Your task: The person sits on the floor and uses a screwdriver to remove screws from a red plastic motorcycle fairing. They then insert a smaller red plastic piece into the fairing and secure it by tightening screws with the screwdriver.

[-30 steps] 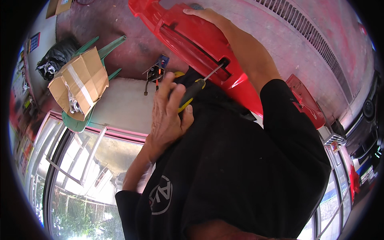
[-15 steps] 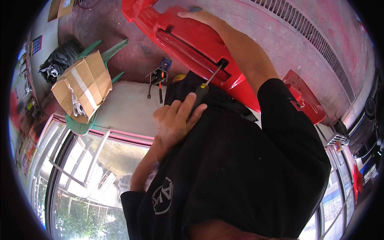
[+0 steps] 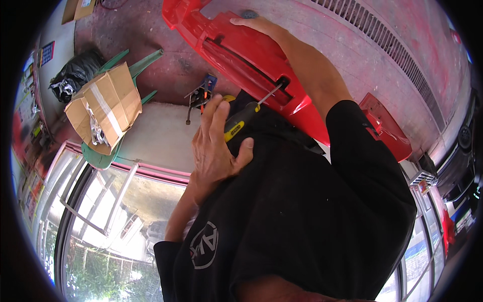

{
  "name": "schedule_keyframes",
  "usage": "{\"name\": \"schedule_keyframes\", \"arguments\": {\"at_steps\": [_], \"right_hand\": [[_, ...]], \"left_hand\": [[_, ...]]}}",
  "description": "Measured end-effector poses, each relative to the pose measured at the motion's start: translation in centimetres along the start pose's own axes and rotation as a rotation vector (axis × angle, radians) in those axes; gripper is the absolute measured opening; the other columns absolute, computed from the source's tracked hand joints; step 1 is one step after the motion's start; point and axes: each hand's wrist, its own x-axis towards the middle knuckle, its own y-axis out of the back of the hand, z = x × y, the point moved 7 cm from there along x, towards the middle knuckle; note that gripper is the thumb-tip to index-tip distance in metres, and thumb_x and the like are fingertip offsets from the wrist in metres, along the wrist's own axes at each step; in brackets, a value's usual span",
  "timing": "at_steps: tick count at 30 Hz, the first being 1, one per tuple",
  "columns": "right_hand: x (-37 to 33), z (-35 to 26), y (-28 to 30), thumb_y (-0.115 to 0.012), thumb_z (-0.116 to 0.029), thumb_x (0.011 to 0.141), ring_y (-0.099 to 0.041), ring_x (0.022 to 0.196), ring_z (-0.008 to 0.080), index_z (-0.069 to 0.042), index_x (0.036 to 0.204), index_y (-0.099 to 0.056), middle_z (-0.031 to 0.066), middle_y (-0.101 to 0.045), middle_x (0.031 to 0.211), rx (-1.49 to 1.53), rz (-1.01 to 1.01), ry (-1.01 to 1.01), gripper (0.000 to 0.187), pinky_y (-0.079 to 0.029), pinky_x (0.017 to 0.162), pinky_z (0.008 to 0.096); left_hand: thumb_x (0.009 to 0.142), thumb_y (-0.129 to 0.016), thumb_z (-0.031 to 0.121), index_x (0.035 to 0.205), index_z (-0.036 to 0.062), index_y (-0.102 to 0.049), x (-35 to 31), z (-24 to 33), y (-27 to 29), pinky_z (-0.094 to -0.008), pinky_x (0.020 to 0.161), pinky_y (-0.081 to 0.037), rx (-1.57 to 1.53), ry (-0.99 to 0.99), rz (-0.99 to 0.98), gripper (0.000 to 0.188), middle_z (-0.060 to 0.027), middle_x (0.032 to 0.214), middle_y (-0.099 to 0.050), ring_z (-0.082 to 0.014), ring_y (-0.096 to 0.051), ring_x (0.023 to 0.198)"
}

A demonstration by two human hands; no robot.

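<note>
A long glossy red plastic panel (image 3: 241,45) with a dark slot slants across the upper middle, in front of my body. My right forearm lies over its far side, and my right hand (image 3: 256,25) grips the far edge; the thumb lies on top, the other fingers are mostly hidden. A black-and-yellow screwdriver (image 3: 241,121) points up and right, its shaft reaching into a dark recess at the slot's near end; the tip is hidden. My left hand (image 3: 214,146) has its fingers stretched and thumb apart, with the palm against the screwdriver's handle.
To the left, an opened cardboard box (image 3: 108,108) sits on a green plastic chair (image 3: 98,156). Behind it lies a black plastic bag (image 3: 78,75). Small tools (image 3: 204,93) rest beyond my left hand. Another red part (image 3: 385,126) is at right, near a floor grate (image 3: 387,43).
My left fingers have opened from their wrap around the screwdriver's handle and now stretch upward. The handle has turned, showing more yellow. The red panel has shifted slightly right and down in the picture.
</note>
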Motion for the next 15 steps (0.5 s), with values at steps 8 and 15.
{"name": "schedule_keyframes", "arguments": {"at_steps": [8,15], "right_hand": [[0.1,-0.4,-0.5,-0.088,-0.073,0.074,-0.077,0.11,0.0309,-0.001,0.125,-0.079,0.0169,-0.078,0.125,-0.001,0.021,-0.007,0.088,-0.057,0.1,0.04],[0.9,-0.2,-0.9,-0.089,-0.075,0.072,-0.076,0.114,0.0311,0.001,0.131,-0.076,0.0184,-0.076,0.13,-0.011,-0.002,-0.02,0.097,-0.056,0.102,0.0404]], "left_hand": [[0.093,-0.082,0.017,0.143,0.0053,-0.062,-1.0,-0.6,-0.1,-0.0426,0.072,-0.061,0.11,0.067,-0.182,0.055,-0.0184,0.117,-0.068,-0.0347,-0.072,0.09],[0.088,-0.092,0.029,0.142,0.004,-0.062,-2.0,-0.7,-0.4,-0.0422,0.067,-0.06,0.093,0.029,-0.262,0.067,-0.0162,0.108,-0.072,-0.0336,-0.072,0.08]]}}
